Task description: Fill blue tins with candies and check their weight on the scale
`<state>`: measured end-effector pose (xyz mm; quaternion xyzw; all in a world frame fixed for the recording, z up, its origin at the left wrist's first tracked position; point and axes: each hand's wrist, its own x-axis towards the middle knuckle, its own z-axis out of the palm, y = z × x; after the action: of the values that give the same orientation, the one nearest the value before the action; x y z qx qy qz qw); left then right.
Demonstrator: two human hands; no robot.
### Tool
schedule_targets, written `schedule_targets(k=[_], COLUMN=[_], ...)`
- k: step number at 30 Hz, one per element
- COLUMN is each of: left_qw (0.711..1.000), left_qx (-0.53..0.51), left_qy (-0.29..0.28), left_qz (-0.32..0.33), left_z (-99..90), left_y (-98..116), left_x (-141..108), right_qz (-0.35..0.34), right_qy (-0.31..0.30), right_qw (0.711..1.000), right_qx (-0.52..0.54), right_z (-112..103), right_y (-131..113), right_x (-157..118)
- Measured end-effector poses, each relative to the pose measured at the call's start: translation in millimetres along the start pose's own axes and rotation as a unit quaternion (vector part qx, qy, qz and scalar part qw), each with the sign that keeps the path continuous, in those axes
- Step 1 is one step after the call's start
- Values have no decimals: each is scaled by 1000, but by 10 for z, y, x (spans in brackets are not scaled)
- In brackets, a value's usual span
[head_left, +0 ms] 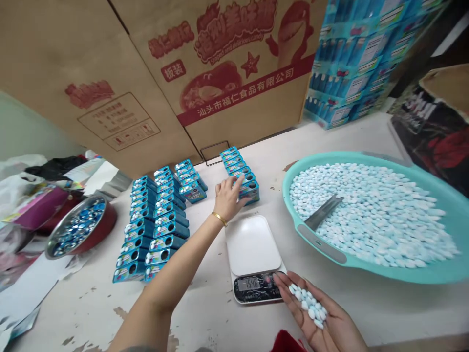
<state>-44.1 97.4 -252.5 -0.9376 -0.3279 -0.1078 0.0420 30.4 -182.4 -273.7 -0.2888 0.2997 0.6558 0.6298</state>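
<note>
My left hand (229,197), with a gold bracelet at the wrist, reaches to a short row of blue tins (234,161); its fingers are apart at the row's front tins, and whether they touch is hard to tell. Palm up, my right hand (322,318) cups a small pile of pale blue and white candies (309,304) beside the scale's display. The white kitchen scale (252,247) has nothing on its plate. At the right, a large turquoise basin (318,244) holds many candies (377,215) and a metal scoop (322,211).
More blue tins (170,215) stand in rows left of the scale. A metal bowl (106,227) of blue wrapped pieces sits at the left. Large cartons (154,78) line the back, with stacked blue packs (340,73) at back right. Bags and papers lie far left.
</note>
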Motion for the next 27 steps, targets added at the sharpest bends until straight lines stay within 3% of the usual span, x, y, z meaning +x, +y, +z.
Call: schedule_targets(k=[4,7,10,14,19,24,27], left_qw=[993,970,956,959,968,974,971], left_qx=[60,141,181,185,172,135,106], left_qy=[33,-21,-81,-94,-126,-180,-192], left_qz=[-100,-198,-215,-194,-134,9,91], left_z=[-174,-280,-280,-259,-510,-990,-1097], left_y=[-403,-746,-963,-1021,-746,16,495], left_x=[-121,-162,-172,-178,-271,-452,-519], right_qz=[24,35,25,-18,-75,-111,-113], right_qy=[0,22,29,40,36,33,16], right_qw=[1000,999,999,999,997,993,993], right_qx=[-6,-17,-25,-19,3,3,-7], right_z=[-184,-223,-144,-5,-11,-118,-163], right_y=[-50,-57,-31,-39,-167,-242,-245], right_x=[82,111,74,-41,-138,-134,-124])
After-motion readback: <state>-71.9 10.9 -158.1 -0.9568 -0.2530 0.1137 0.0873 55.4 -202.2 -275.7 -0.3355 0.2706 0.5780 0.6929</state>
